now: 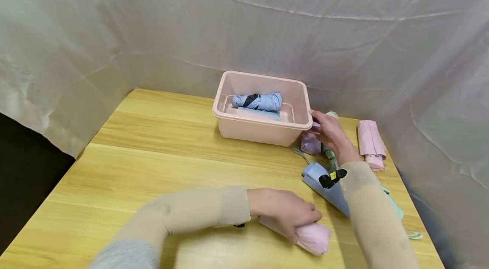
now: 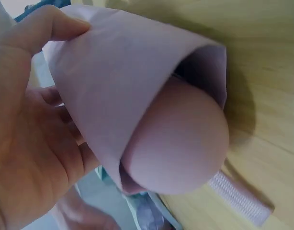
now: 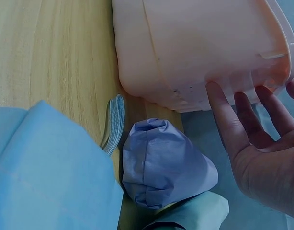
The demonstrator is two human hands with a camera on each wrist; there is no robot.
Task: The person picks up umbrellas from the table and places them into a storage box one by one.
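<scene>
So far only the blue umbrella (image 1: 258, 101) inside the pink bin (image 1: 263, 130). Beside the bin, right hand (image 1: 331, 133) with spread fingers; left hand (image 1: 283, 213) clamped on pink umbrella (image 1: 313, 237); several more lying outside.

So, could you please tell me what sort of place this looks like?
Probably a makeshift recording booth: a wooden table closed in by wrinkled white sheeting, with a pink bin and folded umbrellas laid out.

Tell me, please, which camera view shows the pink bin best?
The head view: the whole pink bin shows there, open top, a blue folded umbrella inside, the right hand at its corner. The right wrist view shows only its outer wall and rim; the left wrist view shows none of it.
</scene>
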